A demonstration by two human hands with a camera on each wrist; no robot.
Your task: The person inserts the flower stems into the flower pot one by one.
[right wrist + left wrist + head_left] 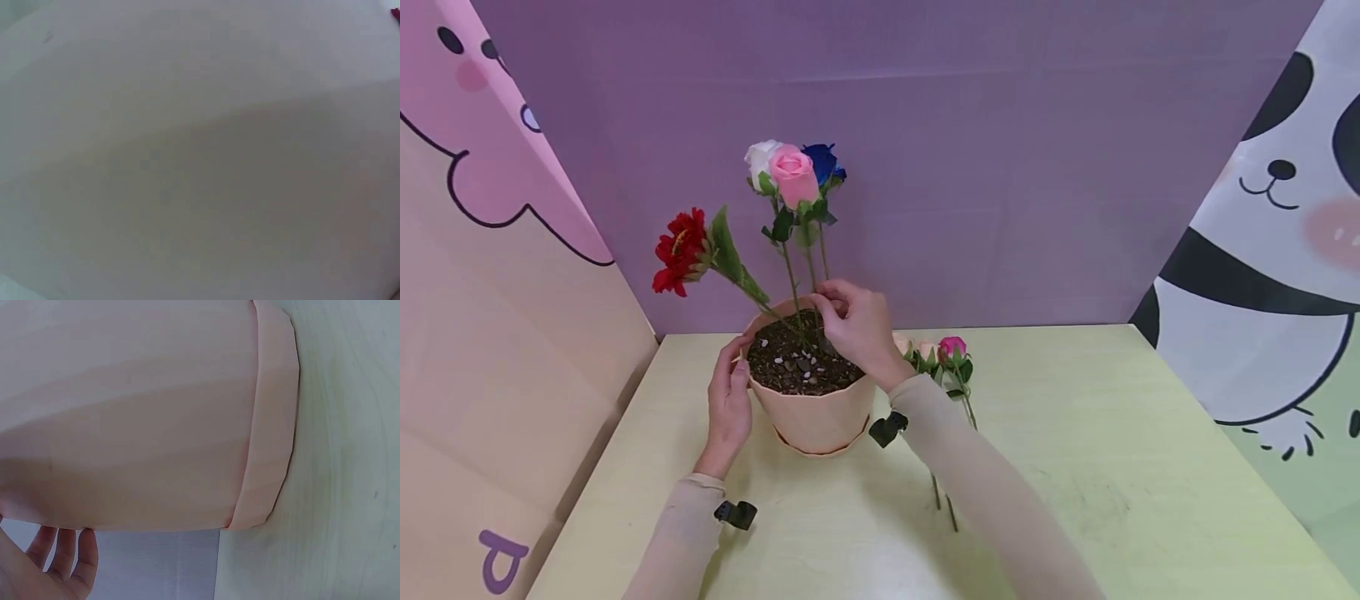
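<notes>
A peach flowerpot [812,421] filled with dark soil [786,367] and small pebbles stands on a matching saucer [820,454]. My left hand [730,404] holds the pot's left side near the rim; its fingers [87,556] show against the wall in the left wrist view. Over the soil, my right hand [859,327] pinches a rose stem; whether it belongs to the pink rose [793,175] or the blue rose [822,162] I cannot tell. A white rose [760,162] stands beside them, and a red flower [681,252] leans left. The pot's blurred wall [206,187] fills the right wrist view.
Several cut roses, among them a magenta rose [952,348], lie on the pale table [1112,467] right of the pot, partly under my right forearm. A purple backdrop [1000,208] rises behind, with a pink-and-cream side panel [497,333] at left and a panda panel [1262,333] at right.
</notes>
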